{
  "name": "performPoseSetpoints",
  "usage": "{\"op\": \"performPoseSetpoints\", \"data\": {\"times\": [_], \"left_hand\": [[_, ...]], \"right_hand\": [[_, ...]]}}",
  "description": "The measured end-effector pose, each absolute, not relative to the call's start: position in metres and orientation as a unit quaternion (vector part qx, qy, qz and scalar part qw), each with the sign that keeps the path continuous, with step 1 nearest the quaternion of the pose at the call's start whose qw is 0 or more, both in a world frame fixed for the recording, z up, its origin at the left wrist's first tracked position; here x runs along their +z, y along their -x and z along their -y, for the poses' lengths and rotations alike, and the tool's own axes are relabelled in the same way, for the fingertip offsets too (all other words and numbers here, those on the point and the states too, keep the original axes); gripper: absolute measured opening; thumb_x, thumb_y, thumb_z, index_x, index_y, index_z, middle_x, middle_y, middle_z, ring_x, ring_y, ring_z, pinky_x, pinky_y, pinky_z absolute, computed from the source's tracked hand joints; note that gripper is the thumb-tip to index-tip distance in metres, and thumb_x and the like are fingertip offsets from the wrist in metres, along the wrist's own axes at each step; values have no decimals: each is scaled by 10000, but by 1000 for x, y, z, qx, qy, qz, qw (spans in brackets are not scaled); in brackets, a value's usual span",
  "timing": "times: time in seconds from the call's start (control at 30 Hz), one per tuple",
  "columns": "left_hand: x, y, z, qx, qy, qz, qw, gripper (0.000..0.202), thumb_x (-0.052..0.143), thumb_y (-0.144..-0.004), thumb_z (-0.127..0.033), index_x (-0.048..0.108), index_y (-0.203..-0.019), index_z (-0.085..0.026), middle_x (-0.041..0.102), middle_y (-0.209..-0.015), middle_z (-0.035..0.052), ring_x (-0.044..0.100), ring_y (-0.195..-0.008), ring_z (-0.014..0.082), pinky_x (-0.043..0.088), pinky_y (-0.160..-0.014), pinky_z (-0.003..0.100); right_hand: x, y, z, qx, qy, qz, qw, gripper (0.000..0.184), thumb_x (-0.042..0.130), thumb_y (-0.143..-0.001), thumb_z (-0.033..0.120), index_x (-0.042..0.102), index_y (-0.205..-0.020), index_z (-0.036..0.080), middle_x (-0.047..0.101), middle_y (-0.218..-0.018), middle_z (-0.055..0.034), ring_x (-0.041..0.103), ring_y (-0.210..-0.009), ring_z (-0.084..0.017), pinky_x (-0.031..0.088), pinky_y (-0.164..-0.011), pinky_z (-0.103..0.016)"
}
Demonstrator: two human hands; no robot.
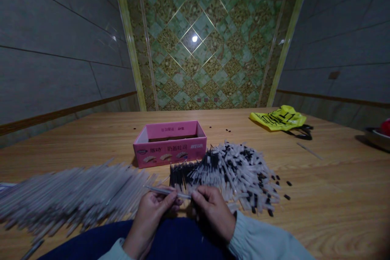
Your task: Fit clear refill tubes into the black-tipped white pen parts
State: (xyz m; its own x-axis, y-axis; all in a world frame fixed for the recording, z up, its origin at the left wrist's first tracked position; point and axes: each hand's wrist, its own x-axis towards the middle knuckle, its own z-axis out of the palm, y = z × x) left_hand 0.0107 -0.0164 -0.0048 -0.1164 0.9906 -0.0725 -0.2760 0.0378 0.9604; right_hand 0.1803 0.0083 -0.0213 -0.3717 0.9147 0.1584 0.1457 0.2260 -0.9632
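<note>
My left hand [158, 207] pinches a slim clear pen [163, 190] between thumb and fingers; its pointed end sticks out to the left. The pen's other end meets the closed thumb and fingers of my right hand [211, 207]. Whether the right fingers also hold a small part there is hidden. To the left lies a wide pile of long clear pen tubes [76, 191]. Just beyond my hands is a heap of clear caps [243, 170] mixed with small black plugs. Black thin sticks [183, 174], like refills, lie at its left side.
A pink open cardboard box [170, 152] stands behind the piles. A yellow plastic bag [278, 118] lies at the back right, with a single thin stick [310, 151] nearer. A bowl [378, 138] sits at the right edge. Several black plugs [287, 197] are scattered on the wooden table [335, 195].
</note>
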Motion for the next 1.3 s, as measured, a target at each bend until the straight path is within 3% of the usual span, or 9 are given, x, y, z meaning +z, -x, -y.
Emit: {"op": "performPoseSetpoints", "data": {"times": [0.07, 0.2, 0.37, 0.6, 0.73, 0.83, 0.93, 1.1, 1.3], "left_hand": [[-5, -11, 16, 582, -381, -471, 543, 332, 800, -538, -328, 660, -742, -105, 701, -612, 63, 651, -570, 163, 531, -541, 233], [-4, -11, 16, 586, -382, -470, 539, 324, 798, -542, -323, 660, -740, -108, 702, -624, 60, 657, -592, 167, 531, -552, 232], [-3, -11, 16, 583, -379, -473, 542, 343, 807, -518, -332, 664, -736, -109, 702, -627, 67, 648, -566, 163, 525, -530, 233], [-1, -11, 18, 582, -382, -466, 546, 314, 798, -539, -304, 656, -749, -118, 706, -703, 61, 646, -610, 162, 520, -550, 239], [0, -12, 19, 581, -393, -459, 545, 305, 776, -579, -299, 654, -788, -114, 700, -744, 76, 634, -630, 156, 505, -559, 237], [1, -12, 19, 592, -392, -456, 537, 310, 767, -588, -301, 647, -807, -116, 693, -775, 84, 621, -634, 152, 486, -543, 231], [3, -13, 18, 593, -394, -460, 531, 323, 765, -585, -306, 636, -819, -125, 689, -790, 82, 613, -638, 156, 475, -530, 234], [2, -14, 18, 590, -397, -465, 528, 325, 763, -581, -325, 632, -804, -128, 683, -767, 71, 605, -643, 159, 472, -533, 237], [1, -13, 19, 588, -386, -476, 528, 381, 751, -595, -349, 621, -878, -130, 674, -773, 68, 610, -649, 163, 481, -536, 244]], "right_hand": [[-21, -179, -8, 497, 394, 664, 396, 489, 390, -869, 549, 508, -609, 152, 502, -508, 12, 457, -435, -89, 313, -424, -191], [-22, -179, -8, 476, 386, 661, 433, 394, 581, -765, 534, 540, -696, 148, 511, -581, 20, 492, -515, -94, 341, -454, -176], [-23, -178, -10, 553, 368, 644, 379, 524, 391, -832, 618, 497, -623, 149, 523, -490, 8, 448, -368, -76, 304, -369, -174], [-25, -177, -11, 530, 383, 665, 361, 508, 373, -841, 616, 500, -663, 157, 526, -516, 17, 450, -386, -79, 313, -378, -174], [-8, -192, -19, 331, 455, 755, 337, 490, 342, -905, 487, 510, -587, 154, 550, -539, -6, 511, -510, -104, 314, -475, -194], [13, -215, -29, 91, 526, 799, 277, 261, 495, -853, 343, 580, -679, 168, 624, -677, -25, 572, -670, -147, 310, -568, -227], [27, -237, -40, -33, 597, 778, 193, 76, 545, -779, 194, 611, -816, 182, 662, -832, -56, 606, -760, -182, 311, -592, -247], [20, -249, -49, -70, 632, 764, 108, 199, 547, -749, 139, 600, -938, 167, 665, -880, -99, 627, -829, -226, 344, -611, -264], [9, -244, -48, -74, 622, 774, 95, 253, 530, -710, 69, 606, -941, 138, 656, -894, -125, 632, -823, -243, 374, -639, -278]]}}
